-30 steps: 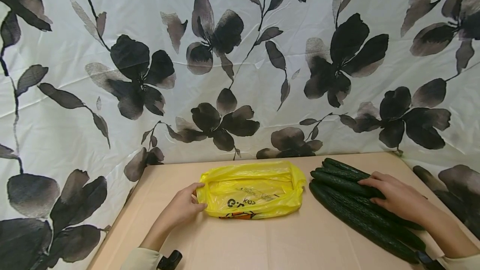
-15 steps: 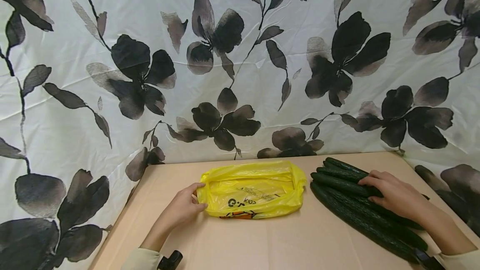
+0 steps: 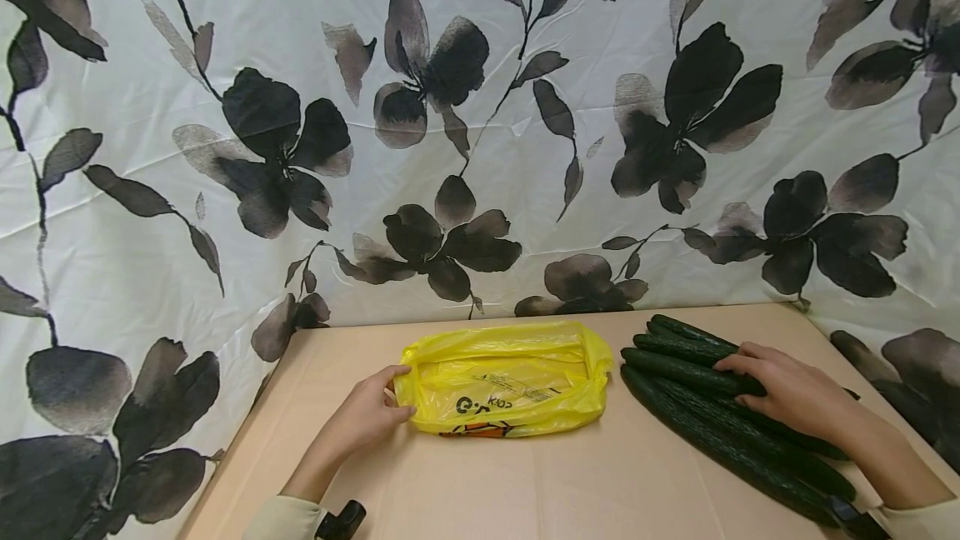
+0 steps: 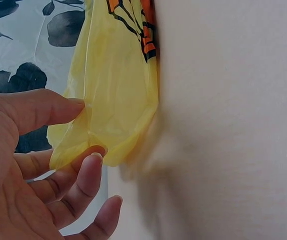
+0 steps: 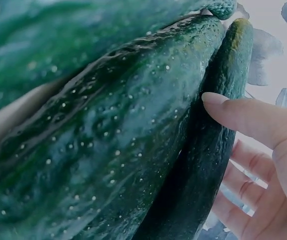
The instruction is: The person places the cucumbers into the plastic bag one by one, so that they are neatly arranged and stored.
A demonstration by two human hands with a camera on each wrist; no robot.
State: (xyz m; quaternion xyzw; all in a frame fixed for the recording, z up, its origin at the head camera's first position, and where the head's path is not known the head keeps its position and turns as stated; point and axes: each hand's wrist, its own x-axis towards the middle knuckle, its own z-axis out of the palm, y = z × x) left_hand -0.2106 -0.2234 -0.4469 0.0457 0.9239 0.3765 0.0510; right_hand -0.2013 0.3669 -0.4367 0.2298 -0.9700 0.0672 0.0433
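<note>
A yellow plastic bag (image 3: 510, 382) with black lettering and an orange print lies folded on the tabletop in the head view. My left hand (image 3: 367, 411) holds its left end, thumb on one side and fingers on the other; the left wrist view shows the thin film between them. On the right lies a bunch of several long dark green cucumbers (image 3: 705, 423). Over the far side of this bunch, my right hand (image 3: 795, 394) grips one cucumber (image 5: 211, 140), its thumb across the skin and the other fingers behind. Part of that cucumber is hidden beneath the hand.
The table (image 3: 540, 482) has a pale tan covering. A white cloth (image 3: 540, 173) with dark flowers hangs behind it and down both sides. Black wrist mounts, such as the left one (image 3: 341, 521), sit by the cuffs.
</note>
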